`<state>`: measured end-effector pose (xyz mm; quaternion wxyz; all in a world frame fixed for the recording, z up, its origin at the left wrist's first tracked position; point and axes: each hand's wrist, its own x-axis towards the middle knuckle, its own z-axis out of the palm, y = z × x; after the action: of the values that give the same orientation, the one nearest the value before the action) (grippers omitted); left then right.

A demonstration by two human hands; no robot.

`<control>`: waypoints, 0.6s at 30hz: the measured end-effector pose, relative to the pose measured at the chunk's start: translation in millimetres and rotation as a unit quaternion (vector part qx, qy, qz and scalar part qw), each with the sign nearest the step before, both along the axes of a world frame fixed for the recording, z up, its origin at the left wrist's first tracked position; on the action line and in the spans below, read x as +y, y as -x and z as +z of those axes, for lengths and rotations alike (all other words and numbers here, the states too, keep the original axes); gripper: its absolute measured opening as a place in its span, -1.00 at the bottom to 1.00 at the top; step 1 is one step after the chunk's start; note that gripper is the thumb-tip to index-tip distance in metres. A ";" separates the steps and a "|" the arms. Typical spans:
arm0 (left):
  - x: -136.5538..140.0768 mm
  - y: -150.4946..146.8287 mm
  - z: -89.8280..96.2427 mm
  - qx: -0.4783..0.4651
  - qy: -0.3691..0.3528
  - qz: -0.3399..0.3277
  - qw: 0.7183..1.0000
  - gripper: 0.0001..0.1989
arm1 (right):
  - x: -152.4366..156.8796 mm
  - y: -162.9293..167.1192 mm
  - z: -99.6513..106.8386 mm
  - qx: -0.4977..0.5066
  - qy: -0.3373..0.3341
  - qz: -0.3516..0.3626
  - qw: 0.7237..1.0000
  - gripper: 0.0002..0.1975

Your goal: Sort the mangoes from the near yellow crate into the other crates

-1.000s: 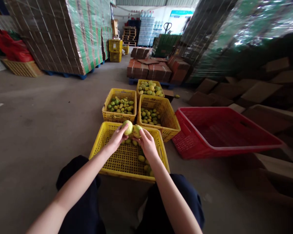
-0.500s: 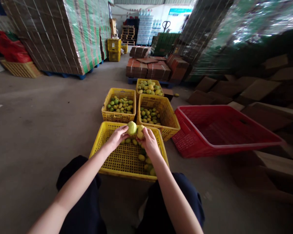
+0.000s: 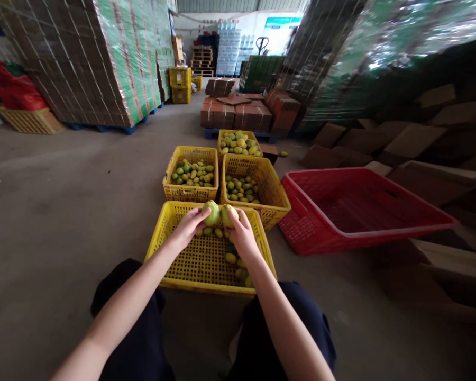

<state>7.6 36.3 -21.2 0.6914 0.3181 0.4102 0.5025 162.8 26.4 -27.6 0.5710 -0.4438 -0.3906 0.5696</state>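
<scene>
My left hand (image 3: 191, 224) is closed around a yellow-green lemon (image 3: 211, 212), its thumb along the near side. Beside it, my right hand (image 3: 241, 228) grips a second lemon (image 3: 227, 216), partly covered by the thumb and fingers. The two fruits are held close together above the far part of a low yellow crate (image 3: 210, 289). In that crate, several lemons (image 3: 230, 258) lie along the right side and the far end, some hidden behind my right hand and forearm. The perforated crate floor shows at the left and middle.
Behind stand three more yellow crates of similar fruit: left (image 3: 190, 194), right (image 3: 275, 196) and back (image 3: 241, 133). A tilted red crate (image 3: 301, 233) is to the right, near scattered cardboard boxes (image 3: 412, 145). Flattened cartons (image 3: 238, 114) and wrapped pallet stacks (image 3: 130, 63) stand farther off.
Both lemons have been turned slightly in my fingers; the left one shows a greener side. My hands stay at nearly the same place over the crate. The view has shifted slightly.
</scene>
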 end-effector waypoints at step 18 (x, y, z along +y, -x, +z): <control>4.1 -7.8 1.3 -0.052 0.102 0.068 0.991 -0.76 | 8.0 10.1 -9.5 0.067 0.054 -0.002 0.996 -0.56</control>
<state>15.3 40.4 -20.0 0.7051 0.1907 0.4436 0.5194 152.7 34.4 -37.1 0.5723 -0.4356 -0.3197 0.6169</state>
